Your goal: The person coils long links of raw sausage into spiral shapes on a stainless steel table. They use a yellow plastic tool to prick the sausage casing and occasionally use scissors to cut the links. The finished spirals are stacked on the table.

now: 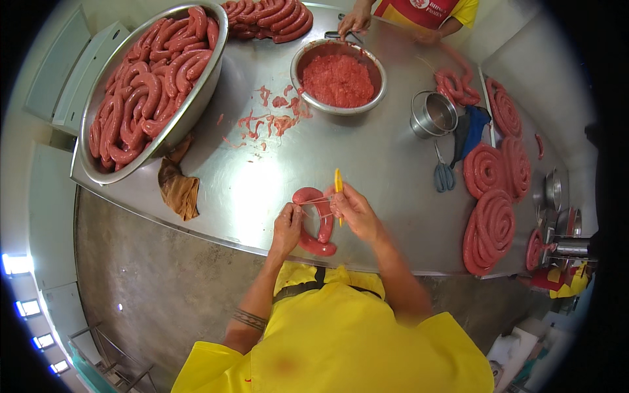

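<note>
A curved red sausage (pixel 319 223) lies bent in a horseshoe at the near edge of the steel table (pixel 367 164). My left hand (pixel 287 226) pinches one end of a thin string stretched across the sausage. My right hand (pixel 354 211) holds the other end of the string together with a small yellow-handled tool (pixel 338 181) that points up from my fingers. Both hands sit close together over the sausage.
A big steel bowl (pixel 190 105) of finished sausages stands at the far left, beside a brown rag (pixel 178 187). A bowl of minced meat (pixel 338 78), a steel cup (pixel 432 114), scissors (pixel 444 173) and coiled sausages (pixel 491 223) lie around. Another person's hands (pixel 354 23) work at the far edge.
</note>
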Available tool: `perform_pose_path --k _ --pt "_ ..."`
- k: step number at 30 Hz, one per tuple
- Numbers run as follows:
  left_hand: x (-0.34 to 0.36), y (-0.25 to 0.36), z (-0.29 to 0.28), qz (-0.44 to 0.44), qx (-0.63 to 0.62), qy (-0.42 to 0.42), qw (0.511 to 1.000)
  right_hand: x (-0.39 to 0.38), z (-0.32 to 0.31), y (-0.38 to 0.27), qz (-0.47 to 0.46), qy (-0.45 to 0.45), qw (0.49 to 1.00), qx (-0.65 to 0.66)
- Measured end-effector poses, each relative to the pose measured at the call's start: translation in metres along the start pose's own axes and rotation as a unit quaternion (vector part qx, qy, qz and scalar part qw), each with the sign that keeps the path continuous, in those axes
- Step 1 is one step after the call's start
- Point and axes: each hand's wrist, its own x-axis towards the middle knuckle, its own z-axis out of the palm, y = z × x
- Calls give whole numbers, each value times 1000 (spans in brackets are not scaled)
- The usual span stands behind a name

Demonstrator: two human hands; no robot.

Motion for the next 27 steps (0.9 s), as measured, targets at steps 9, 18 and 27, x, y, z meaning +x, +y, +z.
perform_pose_path --k 9,18,27 --pt "3 -12 0 9 209 -116 971 -70 -146 -165 -305 282 819 395" --pt "3 -6 -5 -243 -305 -56 919 -182 -135 37 412 44 885 -214" --pt "-21 -18 -10 77 207 67 973 42 30 -28 7 -225 935 -275"
